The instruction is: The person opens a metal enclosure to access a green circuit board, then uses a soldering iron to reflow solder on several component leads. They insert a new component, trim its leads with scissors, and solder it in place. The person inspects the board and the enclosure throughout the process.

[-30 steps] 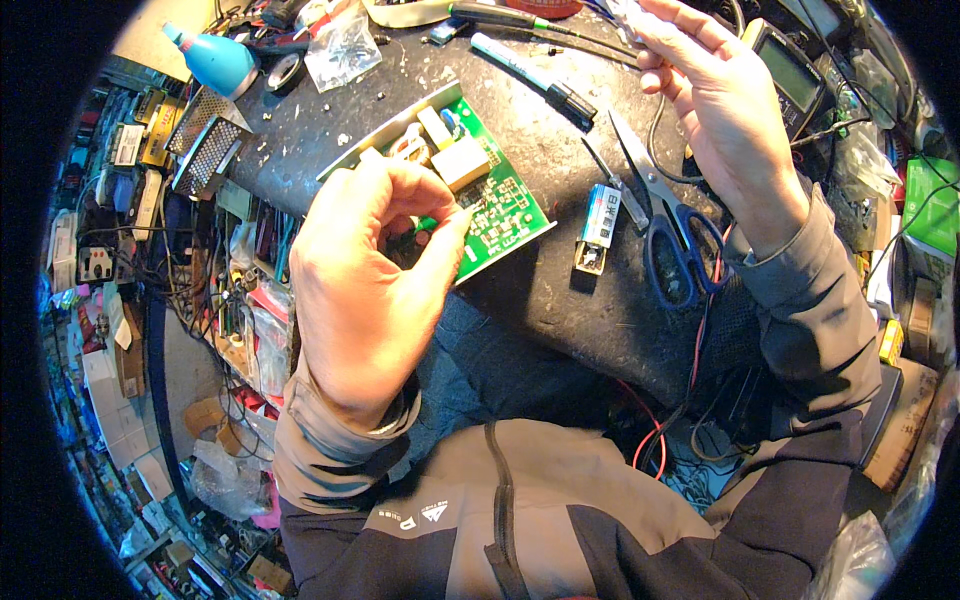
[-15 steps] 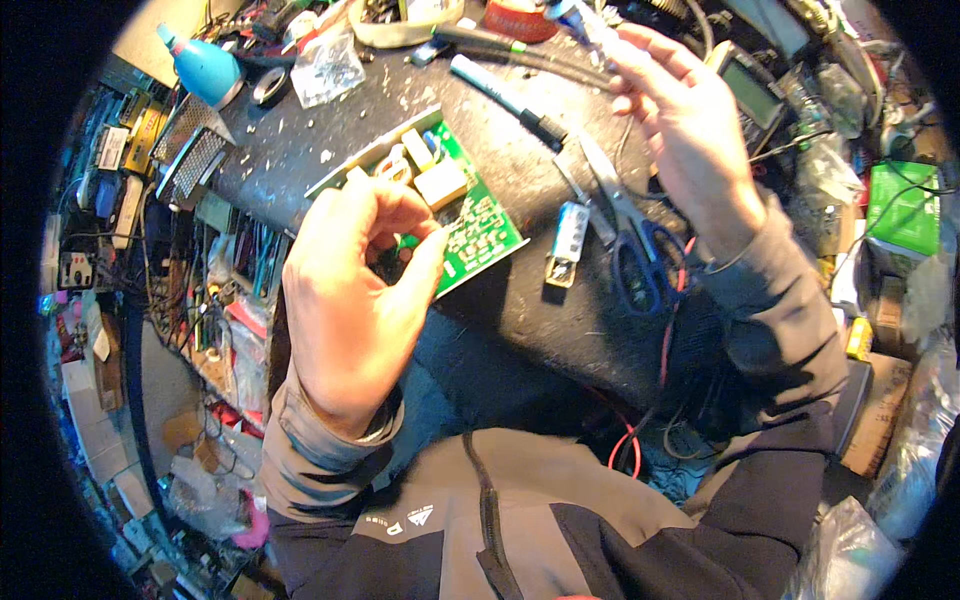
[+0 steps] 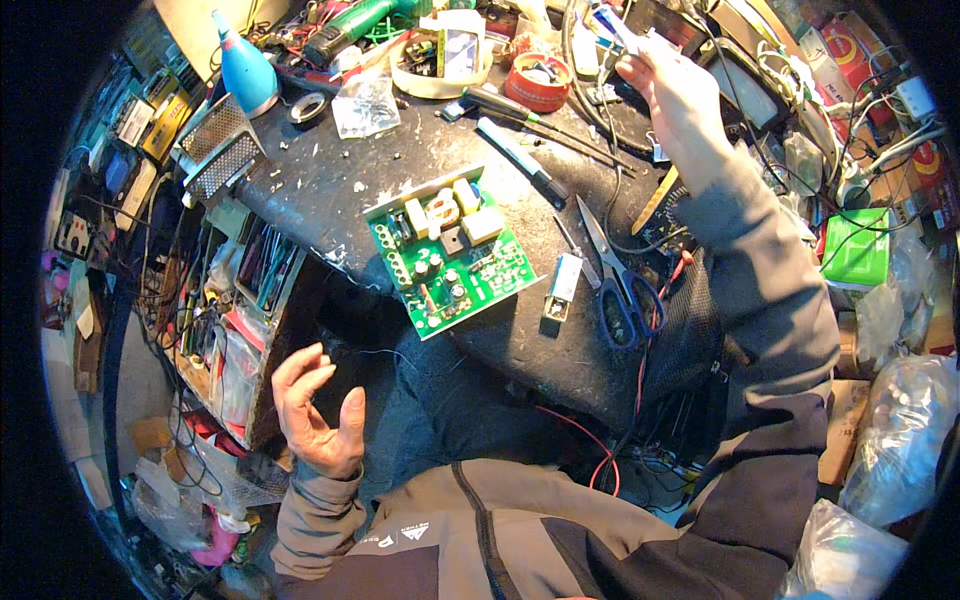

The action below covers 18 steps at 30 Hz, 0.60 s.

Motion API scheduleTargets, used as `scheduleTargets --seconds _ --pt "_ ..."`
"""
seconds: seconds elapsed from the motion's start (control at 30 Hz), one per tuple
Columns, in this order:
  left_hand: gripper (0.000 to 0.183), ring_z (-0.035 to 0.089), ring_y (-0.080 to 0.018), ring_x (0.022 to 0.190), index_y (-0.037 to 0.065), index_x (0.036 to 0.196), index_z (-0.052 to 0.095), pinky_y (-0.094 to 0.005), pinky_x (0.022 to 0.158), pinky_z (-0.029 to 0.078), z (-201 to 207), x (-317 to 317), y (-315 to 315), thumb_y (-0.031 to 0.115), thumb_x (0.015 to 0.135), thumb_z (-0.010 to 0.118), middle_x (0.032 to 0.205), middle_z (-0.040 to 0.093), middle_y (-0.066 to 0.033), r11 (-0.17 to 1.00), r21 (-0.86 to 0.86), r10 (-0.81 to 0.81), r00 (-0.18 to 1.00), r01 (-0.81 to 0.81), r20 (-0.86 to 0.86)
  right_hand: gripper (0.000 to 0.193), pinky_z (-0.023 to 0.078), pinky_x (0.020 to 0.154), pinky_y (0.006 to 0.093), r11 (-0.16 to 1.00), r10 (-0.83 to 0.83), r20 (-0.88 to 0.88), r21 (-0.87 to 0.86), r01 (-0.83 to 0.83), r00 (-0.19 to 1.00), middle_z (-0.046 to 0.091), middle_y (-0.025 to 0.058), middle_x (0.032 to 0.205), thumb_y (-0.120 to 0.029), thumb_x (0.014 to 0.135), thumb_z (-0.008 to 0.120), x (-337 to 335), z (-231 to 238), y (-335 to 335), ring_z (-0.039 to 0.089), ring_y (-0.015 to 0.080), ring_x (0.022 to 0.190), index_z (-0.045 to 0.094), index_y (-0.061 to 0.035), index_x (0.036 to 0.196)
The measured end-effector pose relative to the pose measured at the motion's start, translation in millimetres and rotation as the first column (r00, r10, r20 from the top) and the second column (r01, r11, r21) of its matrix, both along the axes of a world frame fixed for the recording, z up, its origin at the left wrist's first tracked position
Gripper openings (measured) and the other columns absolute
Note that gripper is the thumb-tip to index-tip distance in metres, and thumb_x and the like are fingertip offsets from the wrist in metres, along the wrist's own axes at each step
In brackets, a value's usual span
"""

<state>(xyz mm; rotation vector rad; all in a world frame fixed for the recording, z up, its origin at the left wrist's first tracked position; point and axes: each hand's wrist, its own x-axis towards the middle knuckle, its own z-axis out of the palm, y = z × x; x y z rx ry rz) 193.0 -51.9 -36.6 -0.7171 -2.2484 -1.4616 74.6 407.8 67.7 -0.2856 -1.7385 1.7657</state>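
A green circuit board [image 3: 455,262] crowded with capacitors, coils and yellow blocks lies on the dark bench, with a metal strip along its far edge. My left hand [image 3: 320,412] is off the bench, below the board, with fingers apart and nothing in it. Far right, my right hand [image 3: 680,98] is raised over the back of the bench. Its fingers are closed on a slim blue-and-white object [image 3: 612,27] whose kind does not show clearly. Right of the board lie a small blue-and-white box-shaped part [image 3: 562,290] and dark-blue-handled scissors [image 3: 628,300], their blades pointing away.
Behind the board lie a light-blue marker [image 3: 508,148], a clear plastic bag [image 3: 366,106] and a tape roll [image 3: 307,107]. A red round container [image 3: 538,83] and a blue squeeze bottle [image 3: 245,65] stand farther back. A perforated metal piece [image 3: 222,150] sits at the left edge.
My left hand has left the board and drawn back toward my body, its fingers opening. My right hand still holds the blue-and-white object at the back. The view has shifted.
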Motion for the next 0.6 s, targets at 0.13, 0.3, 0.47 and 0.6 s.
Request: scheduleTargets --seconds 0.13,0.3,0.47,0.6 --pt "0.032 0.058 -0.0270 0.108 0.000 0.114 0.061 -0.0345 0.087 0.050 -26 29 -29 0.000 0.083 0.071 0.127 0.057 -0.0188 0.995 -0.054 0.096 0.984 -0.089 0.149 0.016 0.061 0.084 0.0408 0.993 -0.060 0.001 0.105 0.059 0.998 0.067 0.0136 0.101 -0.007 0.098 0.063 -54 -12 26 0.068 0.0243 0.090 0.064 0.0058 0.108" --pt "0.030 0.057 -0.0244 0.108 -0.001 0.113 0.062 -0.0329 0.086 0.049 -34 51 -51 -0.002 0.084 0.070 0.127 0.058 -0.0185 0.984 -0.047 0.177 0.949 -0.170 0.260 0.014 0.063 0.079 0.0423 0.989 -0.094 0.145 0.123 0.076 0.985 0.066 0.0164 0.101 -0.006 0.098 0.063 -86 -45 32 0.069 0.0264 0.088 0.061 0.0056 0.107" --pt "0.032 0.058 -0.0218 0.105 -0.002 0.115 0.061 -0.0312 0.085 0.050 -40 56 -57 -0.004 0.084 0.070 0.128 0.057 -0.0165 0.980 -0.056 0.198 0.940 -0.190 0.279 0.020 0.049 0.050 0.0261 0.992 -0.012 0.143 0.129 -0.007 0.990 0.066 0.0095 0.079 -0.024 0.098 0.066 -72 -41 9 0.063 0.0166 0.061 0.065 -0.0039 0.102" --pt "0.029 0.058 -0.0172 0.104 0.000 0.114 0.060 -0.0281 0.086 0.050 -48 56 -52 -0.008 0.087 0.066 0.127 0.056 -0.0137 0.976 0.120 0.110 0.888 -0.181 0.447 0.035 0.056 0.065 0.0261 0.791 0.238 0.434 0.432 -0.432 0.869 0.070 0.0127 0.094 -0.023 0.102 0.061 -29 6 -19 0.068 0.0143 0.082 0.056 -0.0014 0.130"
